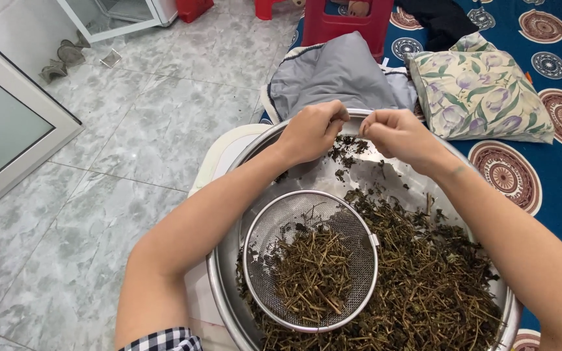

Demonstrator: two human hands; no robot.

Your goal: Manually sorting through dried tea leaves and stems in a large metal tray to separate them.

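Note:
A big steel basin sits on the floor before me, holding a heap of dried dark-green herb leaves and stems. Inside it, at the left, rests a round wire-mesh strainer with a pile of bare stems. My left hand and my right hand are raised over the basin's far rim, close together, fingers pinched. Something thin seems to be held between them, but it is too small to make out.
A grey cloth bundle and a flowered pillow lie beyond the basin on a blue patterned mat. A red plastic stool stands behind. Grey marble-look tiles lie at the left, with a glass door frame.

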